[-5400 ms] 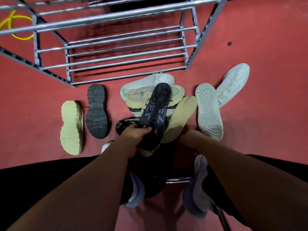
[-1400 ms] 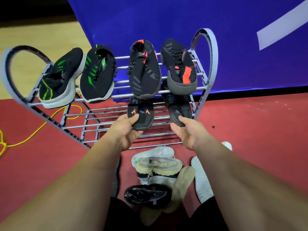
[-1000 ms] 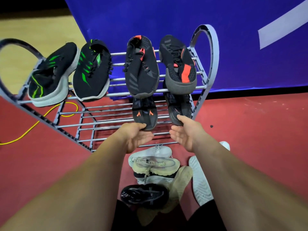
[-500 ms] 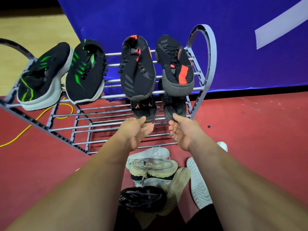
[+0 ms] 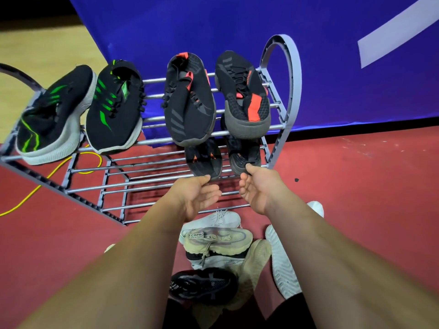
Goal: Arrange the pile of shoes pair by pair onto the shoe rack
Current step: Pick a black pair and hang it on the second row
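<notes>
A grey metal shoe rack [image 5: 288, 74] stands on the red floor. Its top shelf carries a black-and-green pair [image 5: 111, 110] on the left and a black-and-red pair [image 5: 190, 108] on the right. On the second shelf, below the red pair, lie two black shoes with orange marks [image 5: 204, 160], partly hidden. My left hand [image 5: 197, 198] is palm up, its thumb touching the left one's near end. My right hand [image 5: 259, 188] touches the right shoe [image 5: 244, 155] with its thumb. A pile of white, beige and black shoes [image 5: 218, 241] lies below my arms.
A blue wall panel [image 5: 237, 27] rises behind the rack. A yellow cable [image 5: 35, 188] runs over the floor at the left, under the rack. A white shoe [image 5: 282, 262] lies sole up right of the pile. The lower shelves' left halves hold nothing.
Earlier my hands picked two black shoes from the pile. They set them on the second shelf and pushed them back; my fingers have loosened and now only my thumbs touch them.
</notes>
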A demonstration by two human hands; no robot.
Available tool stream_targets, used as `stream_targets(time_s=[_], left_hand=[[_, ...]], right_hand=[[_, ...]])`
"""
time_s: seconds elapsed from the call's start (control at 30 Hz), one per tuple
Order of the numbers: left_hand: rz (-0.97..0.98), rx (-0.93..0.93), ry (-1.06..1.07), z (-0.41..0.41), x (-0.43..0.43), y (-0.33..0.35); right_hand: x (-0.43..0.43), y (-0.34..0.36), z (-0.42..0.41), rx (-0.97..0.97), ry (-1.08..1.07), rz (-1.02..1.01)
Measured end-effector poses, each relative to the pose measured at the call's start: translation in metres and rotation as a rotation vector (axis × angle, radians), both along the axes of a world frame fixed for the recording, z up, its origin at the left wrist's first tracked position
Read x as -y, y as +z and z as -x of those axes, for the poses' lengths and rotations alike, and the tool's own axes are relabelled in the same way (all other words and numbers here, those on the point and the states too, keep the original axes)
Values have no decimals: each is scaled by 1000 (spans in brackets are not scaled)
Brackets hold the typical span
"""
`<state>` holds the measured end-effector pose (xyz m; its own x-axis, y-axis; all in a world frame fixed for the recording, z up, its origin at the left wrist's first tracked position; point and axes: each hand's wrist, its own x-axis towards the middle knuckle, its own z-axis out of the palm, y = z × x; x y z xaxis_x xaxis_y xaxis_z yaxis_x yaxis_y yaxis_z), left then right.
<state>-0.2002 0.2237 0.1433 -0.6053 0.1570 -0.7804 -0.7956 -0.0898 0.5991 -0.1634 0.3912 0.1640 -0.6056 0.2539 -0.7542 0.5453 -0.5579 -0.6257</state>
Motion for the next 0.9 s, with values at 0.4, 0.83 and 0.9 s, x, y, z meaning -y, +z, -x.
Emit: stream_targets(time_s=[0.4, 0.83, 0.9], left_hand=[[142, 22, -77, 0, 0, 5], [231, -284, -193, -73, 23, 120], [260, -317, -235, -84, 31, 145]], right_hand=[[-11, 11, -5, 17, 92, -13], [-23, 138, -100, -146, 326, -403], [-17, 169, -116, -197, 366, -496]])
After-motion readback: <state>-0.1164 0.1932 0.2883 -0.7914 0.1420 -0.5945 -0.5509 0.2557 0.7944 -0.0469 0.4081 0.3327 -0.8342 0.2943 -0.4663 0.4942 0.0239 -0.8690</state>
